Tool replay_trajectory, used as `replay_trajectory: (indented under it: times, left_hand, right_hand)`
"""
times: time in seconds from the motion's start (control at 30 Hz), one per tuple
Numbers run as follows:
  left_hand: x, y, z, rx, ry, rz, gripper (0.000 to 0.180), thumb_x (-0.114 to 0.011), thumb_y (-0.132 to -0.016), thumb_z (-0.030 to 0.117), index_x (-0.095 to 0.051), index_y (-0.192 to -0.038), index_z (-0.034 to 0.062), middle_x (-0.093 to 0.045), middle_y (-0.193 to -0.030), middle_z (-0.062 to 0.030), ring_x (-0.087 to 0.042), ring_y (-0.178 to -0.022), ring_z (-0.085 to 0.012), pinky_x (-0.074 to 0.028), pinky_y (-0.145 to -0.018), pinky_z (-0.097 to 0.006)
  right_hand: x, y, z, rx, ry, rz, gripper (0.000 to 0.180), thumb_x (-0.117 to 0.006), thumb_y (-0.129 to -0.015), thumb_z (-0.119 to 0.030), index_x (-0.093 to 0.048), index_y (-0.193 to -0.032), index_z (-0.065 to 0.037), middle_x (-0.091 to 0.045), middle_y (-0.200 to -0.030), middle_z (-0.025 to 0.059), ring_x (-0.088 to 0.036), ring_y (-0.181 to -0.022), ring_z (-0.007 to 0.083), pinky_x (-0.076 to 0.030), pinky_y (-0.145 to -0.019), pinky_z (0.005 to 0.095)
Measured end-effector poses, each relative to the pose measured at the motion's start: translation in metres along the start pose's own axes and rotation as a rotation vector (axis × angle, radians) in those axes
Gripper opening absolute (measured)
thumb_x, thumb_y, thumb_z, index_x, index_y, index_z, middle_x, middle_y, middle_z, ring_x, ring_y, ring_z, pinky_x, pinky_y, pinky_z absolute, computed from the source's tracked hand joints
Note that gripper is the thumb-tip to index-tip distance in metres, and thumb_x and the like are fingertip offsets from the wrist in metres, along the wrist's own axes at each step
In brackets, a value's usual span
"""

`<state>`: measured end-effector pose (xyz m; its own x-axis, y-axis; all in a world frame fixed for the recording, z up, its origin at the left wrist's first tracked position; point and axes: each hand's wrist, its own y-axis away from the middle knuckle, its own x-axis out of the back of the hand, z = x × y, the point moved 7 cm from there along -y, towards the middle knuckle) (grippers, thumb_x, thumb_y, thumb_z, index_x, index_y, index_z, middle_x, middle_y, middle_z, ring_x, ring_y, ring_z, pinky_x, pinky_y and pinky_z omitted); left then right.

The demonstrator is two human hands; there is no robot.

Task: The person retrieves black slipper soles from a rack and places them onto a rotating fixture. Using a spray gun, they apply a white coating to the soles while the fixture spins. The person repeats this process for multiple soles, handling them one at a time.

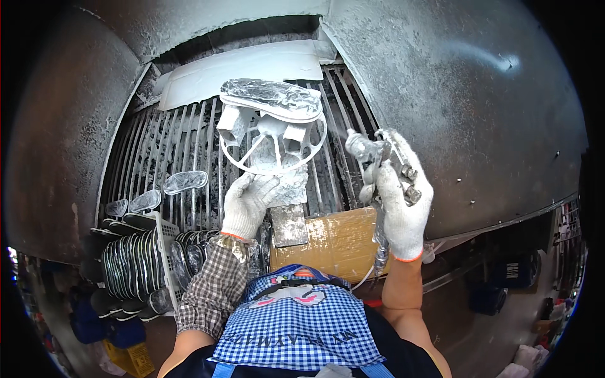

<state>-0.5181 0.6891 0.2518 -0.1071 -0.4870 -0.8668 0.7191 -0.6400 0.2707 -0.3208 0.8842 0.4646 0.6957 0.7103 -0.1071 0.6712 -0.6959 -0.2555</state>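
Observation:
A shoe sole [297,114] with a pale rim and clear plastic over its top rests on a white-coated wheel-shaped stand [252,153]. My left hand [249,200], in a white knit glove, is at the near edge of the wheel, its thumb and fingers stretched out and apart; whether it touches the rim I cannot tell. To the right, my gloved right hand [403,195] is wrapped round a metal spray gun [367,154] caked with pale residue. Its nozzle points up and left toward the sole, and a faint mist shows near its tip.
Slatted metal bars [148,142] lie under the stand, between dark booth walls [466,120]. Plastic-covered shoe pieces [186,182] rest at the left. A white basket [165,252] holds several dark soles. A taped cardboard box [334,242] stands in front of me.

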Motion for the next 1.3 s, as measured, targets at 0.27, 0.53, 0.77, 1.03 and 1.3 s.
replay_trajectory:
  times: [0.27,0.53,0.77,1.03,1.3]
  left_hand:
    - [0.019,0.0,0.026,-0.058,-0.022,0.024,0.042,-0.063,-0.101,0.023,-0.06,-0.131,-0.0059,-0.064,-0.135,-0.0319,-0.065,-0.125,-0.0452,-0.054,-0.11,-0.055]
    - [0.022,0.001,0.054,-0.145,-0.081,0.077,0.051,-0.059,-0.103,0.025,-0.051,-0.142,-0.0078,-0.055,-0.149,-0.0343,-0.06,-0.133,-0.046,-0.053,-0.111,-0.056]
    - [0.026,-0.007,0.079,-0.223,-0.096,0.046,0.053,-0.061,-0.102,0.024,-0.048,-0.143,-0.0077,-0.047,-0.155,-0.0377,-0.051,-0.144,-0.0491,-0.048,-0.116,-0.059]
    - [0.043,-0.012,0.089,-0.29,-0.129,0.129,0.063,-0.06,-0.103,0.026,-0.039,-0.154,-0.0058,-0.042,-0.16,-0.0342,-0.047,-0.147,-0.0482,-0.047,-0.116,-0.06]
    - [0.07,-0.006,0.053,-0.163,-0.105,0.152,0.051,-0.063,-0.102,0.027,-0.052,-0.143,-0.0019,-0.058,-0.144,-0.0269,-0.062,-0.127,-0.0416,-0.052,-0.11,-0.057]
  right_hand:
    - [0.003,0.0,-0.002,-0.068,-0.1,-0.022,0.052,-0.066,-0.103,-0.003,-0.052,-0.152,0.006,-0.071,-0.102,0.0057,-0.061,-0.076,0.005,-0.052,-0.069,0.0206]
    - [0.002,0.003,0.003,-0.114,-0.146,-0.05,0.053,-0.065,-0.103,-0.002,-0.051,-0.154,0.005,-0.071,-0.097,0.0056,-0.062,-0.075,0.0054,-0.053,-0.068,0.0219]
    - [-0.008,0.002,0.008,-0.095,-0.187,-0.132,0.055,-0.066,-0.105,-0.005,-0.048,-0.155,0.006,-0.071,-0.109,0.0073,-0.066,-0.086,0.007,-0.056,-0.072,0.0219]
    - [-0.037,0.003,0.021,-0.125,-0.152,-0.295,0.052,-0.068,-0.102,-0.002,-0.054,-0.152,0.005,-0.065,-0.131,0.0111,-0.069,-0.082,0.0091,-0.057,-0.068,0.0247]
    - [-0.047,-0.009,0.029,-0.131,-0.165,-0.248,0.051,-0.065,-0.104,-0.002,-0.052,-0.153,0.005,-0.073,-0.11,0.0091,-0.066,-0.075,0.0076,-0.055,-0.066,0.0244]
